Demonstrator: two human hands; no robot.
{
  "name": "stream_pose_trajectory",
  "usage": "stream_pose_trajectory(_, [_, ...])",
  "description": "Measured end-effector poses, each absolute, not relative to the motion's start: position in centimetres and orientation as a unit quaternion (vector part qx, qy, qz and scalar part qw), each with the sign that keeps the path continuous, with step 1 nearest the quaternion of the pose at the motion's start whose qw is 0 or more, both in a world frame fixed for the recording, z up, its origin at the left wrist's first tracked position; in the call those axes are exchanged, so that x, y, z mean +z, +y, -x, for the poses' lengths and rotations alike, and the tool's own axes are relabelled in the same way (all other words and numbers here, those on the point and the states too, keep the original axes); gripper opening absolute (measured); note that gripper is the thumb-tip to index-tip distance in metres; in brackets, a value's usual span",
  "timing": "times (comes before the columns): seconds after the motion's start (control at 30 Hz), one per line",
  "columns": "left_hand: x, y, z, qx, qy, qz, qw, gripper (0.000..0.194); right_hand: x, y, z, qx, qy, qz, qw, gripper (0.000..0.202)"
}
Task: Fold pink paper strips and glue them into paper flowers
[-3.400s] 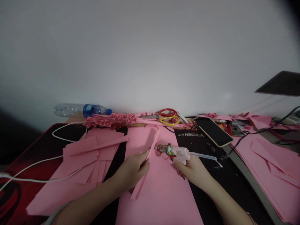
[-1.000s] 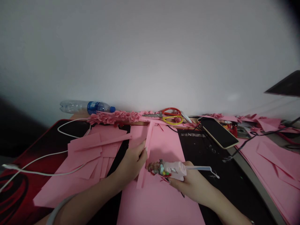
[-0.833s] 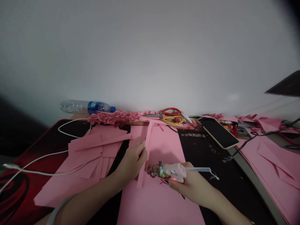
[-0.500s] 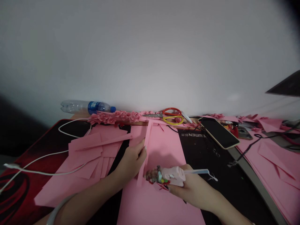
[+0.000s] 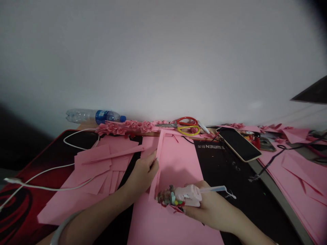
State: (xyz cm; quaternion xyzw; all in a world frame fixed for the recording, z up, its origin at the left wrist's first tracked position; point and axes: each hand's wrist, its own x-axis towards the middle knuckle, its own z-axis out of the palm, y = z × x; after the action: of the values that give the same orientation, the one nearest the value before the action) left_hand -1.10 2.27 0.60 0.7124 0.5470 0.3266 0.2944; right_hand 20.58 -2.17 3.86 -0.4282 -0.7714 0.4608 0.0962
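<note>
My left hand (image 5: 145, 173) is closed on a narrow folded strip of pink paper (image 5: 160, 147), pinching its edge between thumb and fingers. In my right hand (image 5: 208, 207) is a pale pink glue gun (image 5: 187, 194), its nozzle end crusted with coloured bits and pointing left. A clear glue stick (image 5: 216, 189) sticks out of its back end, with a stringy drip at the tip. The gun's front is at the near end of the strip; whether it touches is hard to tell. Below both hands lies a large pink paper sheet (image 5: 176, 226).
Pink paper pieces (image 5: 94, 163) are piled on the left beside a white cable (image 5: 48, 169). Along the wall lie a plastic bottle (image 5: 88, 116), paper flowers (image 5: 138, 126) and red-and-yellow scissors (image 5: 187, 130). A phone (image 5: 238, 144) and more pink sheets (image 5: 301, 177) are at the right.
The glue gun in my right hand has shifted slightly left and down, closer to the strip's near end. My left hand has barely moved and keeps its pinch.
</note>
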Motion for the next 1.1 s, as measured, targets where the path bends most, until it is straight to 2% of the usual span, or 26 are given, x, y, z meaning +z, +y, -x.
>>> stream_pose_trajectory(0.2, [0.5,2.3,1.1,0.323,0.555,-0.708,0.294,0.021,4.0,-2.2,-20.7,0.464,-0.766,0.435,0.098,0.013])
stream_pose_trajectory(0.53, [0.4,2.3,1.1,0.328,0.543,-0.711,0.302,0.022,3.4,-1.7,-21.0,0.422,-0.772,0.447,0.159,0.019])
stream_pose_trajectory(1.1, [0.4,1.8,0.9,0.325,0.501,-0.729,0.335,0.020,2.3,-1.5,-21.5,0.447,-0.736,0.474,0.183,0.018])
